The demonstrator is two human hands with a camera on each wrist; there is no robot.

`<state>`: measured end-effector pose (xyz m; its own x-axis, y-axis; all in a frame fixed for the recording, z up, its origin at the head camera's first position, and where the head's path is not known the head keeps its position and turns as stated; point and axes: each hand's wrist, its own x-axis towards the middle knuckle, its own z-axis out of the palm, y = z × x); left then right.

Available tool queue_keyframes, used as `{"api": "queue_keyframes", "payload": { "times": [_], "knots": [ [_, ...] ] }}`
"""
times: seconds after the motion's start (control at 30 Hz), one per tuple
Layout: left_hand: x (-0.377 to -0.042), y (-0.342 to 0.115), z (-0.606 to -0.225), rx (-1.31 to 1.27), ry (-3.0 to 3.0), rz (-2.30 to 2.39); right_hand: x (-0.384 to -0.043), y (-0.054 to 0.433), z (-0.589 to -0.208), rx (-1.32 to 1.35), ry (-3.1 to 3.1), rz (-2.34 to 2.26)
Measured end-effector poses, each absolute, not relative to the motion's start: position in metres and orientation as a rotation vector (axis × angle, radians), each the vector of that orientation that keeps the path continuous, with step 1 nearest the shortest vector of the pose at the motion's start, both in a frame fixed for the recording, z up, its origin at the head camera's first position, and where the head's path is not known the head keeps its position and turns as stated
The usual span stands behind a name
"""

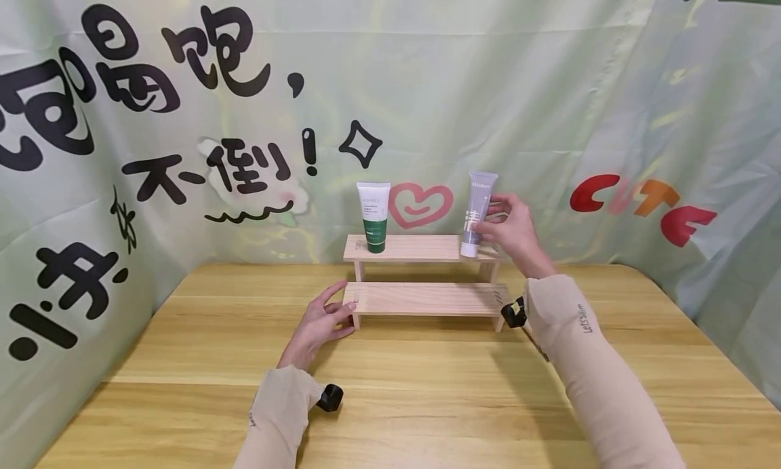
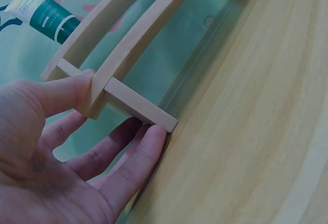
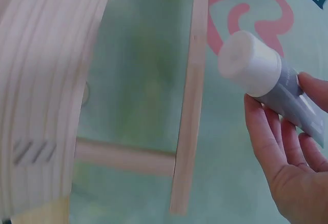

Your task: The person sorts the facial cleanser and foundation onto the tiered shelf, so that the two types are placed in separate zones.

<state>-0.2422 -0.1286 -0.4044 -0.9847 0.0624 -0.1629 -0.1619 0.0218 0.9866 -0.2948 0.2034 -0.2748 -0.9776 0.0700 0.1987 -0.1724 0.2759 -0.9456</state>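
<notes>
A two-tier wooden shelf (image 1: 427, 298) stands on the table. At its left end is my left hand (image 1: 320, 318), thumb at the lower board's end and fingertips at the leg (image 2: 141, 103), gripping it. My right hand (image 1: 511, 230) holds a grey-purple squeeze tube (image 1: 480, 205) cap down, thumb on one side and fingers on the other. The white cap (image 3: 251, 62) points toward the upper board (image 1: 421, 248), overlapping its right part in the head view. A white and green squeeze tube (image 1: 373, 215) stands on its cap at the upper board's left end.
The wooden table (image 1: 427, 401) spreads around the shelf. Right behind it hangs a pale green curtain (image 1: 518, 103) with black lettering and a pink heart (image 1: 421, 218). Black wrist cameras (image 1: 330, 398) are worn below the sleeves' cuffs.
</notes>
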Motion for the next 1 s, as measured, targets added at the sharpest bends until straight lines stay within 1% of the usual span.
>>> {"api": "queue_keyframes", "payload": {
  "times": [0.23, 0.47, 1.0],
  "knots": [
    [-0.245, -0.129, -0.407, -0.107, 2.135, 2.087, -0.303, 0.180, -0.280, 0.115, -2.366, 1.635],
    [-0.245, -0.129, -0.407, -0.118, 2.131, 2.090, -0.310, 0.161, -0.287, 0.211, -2.327, 1.576],
    [-0.244, -0.130, -0.407, -0.101, 2.129, 2.095, -0.313, 0.138, -0.299, 0.381, -2.267, 1.510]
  ]
}}
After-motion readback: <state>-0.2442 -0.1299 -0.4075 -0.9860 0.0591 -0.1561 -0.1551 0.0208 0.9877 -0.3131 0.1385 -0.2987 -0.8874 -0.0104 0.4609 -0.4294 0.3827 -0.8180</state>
